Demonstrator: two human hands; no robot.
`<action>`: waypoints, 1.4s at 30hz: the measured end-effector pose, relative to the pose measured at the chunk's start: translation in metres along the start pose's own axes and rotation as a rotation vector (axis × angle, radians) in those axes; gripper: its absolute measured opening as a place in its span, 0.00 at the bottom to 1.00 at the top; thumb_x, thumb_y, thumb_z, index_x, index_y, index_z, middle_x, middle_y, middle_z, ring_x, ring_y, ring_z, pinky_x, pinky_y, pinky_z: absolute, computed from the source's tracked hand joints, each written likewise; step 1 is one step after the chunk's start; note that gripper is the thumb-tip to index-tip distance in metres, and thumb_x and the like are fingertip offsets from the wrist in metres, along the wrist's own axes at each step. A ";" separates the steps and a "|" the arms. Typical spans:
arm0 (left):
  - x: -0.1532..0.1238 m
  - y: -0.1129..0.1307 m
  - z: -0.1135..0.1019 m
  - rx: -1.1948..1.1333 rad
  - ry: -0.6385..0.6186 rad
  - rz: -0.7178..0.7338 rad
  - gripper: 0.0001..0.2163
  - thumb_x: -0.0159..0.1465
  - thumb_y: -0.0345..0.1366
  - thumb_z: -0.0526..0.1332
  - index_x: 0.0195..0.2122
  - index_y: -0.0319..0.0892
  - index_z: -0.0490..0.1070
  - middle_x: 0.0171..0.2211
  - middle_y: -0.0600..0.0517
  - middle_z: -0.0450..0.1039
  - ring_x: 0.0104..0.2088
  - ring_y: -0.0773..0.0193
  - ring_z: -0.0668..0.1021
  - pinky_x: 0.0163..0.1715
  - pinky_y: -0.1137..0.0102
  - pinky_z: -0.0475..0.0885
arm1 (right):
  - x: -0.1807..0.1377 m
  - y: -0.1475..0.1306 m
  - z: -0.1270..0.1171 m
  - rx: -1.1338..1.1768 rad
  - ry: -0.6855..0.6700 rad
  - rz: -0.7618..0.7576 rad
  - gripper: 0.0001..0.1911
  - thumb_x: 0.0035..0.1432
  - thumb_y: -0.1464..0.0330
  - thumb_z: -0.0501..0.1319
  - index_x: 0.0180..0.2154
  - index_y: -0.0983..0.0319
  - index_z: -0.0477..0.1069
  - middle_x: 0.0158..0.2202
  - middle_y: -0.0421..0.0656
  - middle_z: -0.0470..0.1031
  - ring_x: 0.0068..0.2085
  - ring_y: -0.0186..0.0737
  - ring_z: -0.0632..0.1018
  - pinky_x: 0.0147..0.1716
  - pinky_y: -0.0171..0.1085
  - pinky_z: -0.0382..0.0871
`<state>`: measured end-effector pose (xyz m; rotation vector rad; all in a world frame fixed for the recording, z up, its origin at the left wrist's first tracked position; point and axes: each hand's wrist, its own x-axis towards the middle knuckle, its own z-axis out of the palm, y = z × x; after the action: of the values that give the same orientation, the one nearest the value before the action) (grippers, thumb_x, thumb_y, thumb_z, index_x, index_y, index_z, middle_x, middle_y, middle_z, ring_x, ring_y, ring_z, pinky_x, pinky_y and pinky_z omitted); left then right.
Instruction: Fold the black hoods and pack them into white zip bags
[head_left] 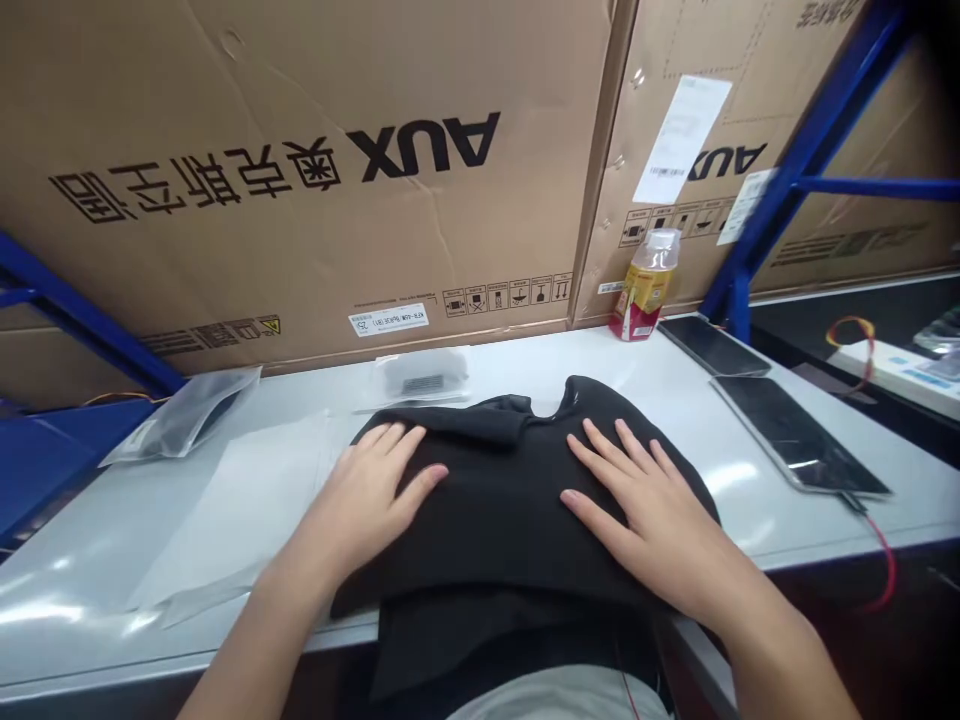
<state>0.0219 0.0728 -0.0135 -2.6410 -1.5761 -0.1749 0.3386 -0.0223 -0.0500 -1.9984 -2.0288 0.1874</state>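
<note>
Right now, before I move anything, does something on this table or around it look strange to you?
Yes. The AUX cardboard cartons behind the white table look upside down: their printing and handling symbols read inverted. Also, the black fabric garment under the left hand and right hand hangs over the table's front edge.

Your left hand (pixel 364 505) and right hand (pixel 637 510) lie flat and open, palms down, well apart, with fingers spread toward the far side. Your thumbs (pixel 424 485) point inward at each other. Your bare left forearm (pixel 277 620) and right forearm (pixel 780 655) angle in from the near left and near right.
</note>
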 end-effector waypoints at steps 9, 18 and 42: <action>0.046 -0.032 -0.027 0.117 0.017 0.015 0.19 0.75 0.46 0.49 0.54 0.48 0.77 0.54 0.46 0.79 0.54 0.43 0.77 0.49 0.53 0.72 | -0.001 0.000 -0.003 0.031 -0.031 0.023 0.36 0.72 0.42 0.46 0.73 0.48 0.57 0.77 0.33 0.49 0.77 0.57 0.47 0.73 0.64 0.50; 0.076 -0.002 -0.025 0.185 0.026 0.079 0.20 0.75 0.52 0.52 0.46 0.43 0.77 0.49 0.41 0.80 0.52 0.42 0.78 0.51 0.54 0.68 | -0.001 -0.003 -0.003 0.027 -0.007 0.009 0.35 0.73 0.44 0.46 0.73 0.50 0.57 0.77 0.34 0.49 0.77 0.59 0.48 0.73 0.66 0.51; 0.137 -0.041 -0.041 0.269 0.198 0.040 0.18 0.74 0.35 0.50 0.54 0.43 0.79 0.50 0.40 0.83 0.48 0.45 0.84 0.47 0.55 0.74 | -0.002 0.000 0.000 0.069 0.051 -0.009 0.33 0.73 0.46 0.51 0.72 0.50 0.61 0.76 0.38 0.54 0.77 0.61 0.51 0.71 0.68 0.53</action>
<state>0.0471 0.2073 0.0441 -2.3683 -1.3773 -0.1994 0.3381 -0.0239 -0.0504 -1.9327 -1.9723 0.1995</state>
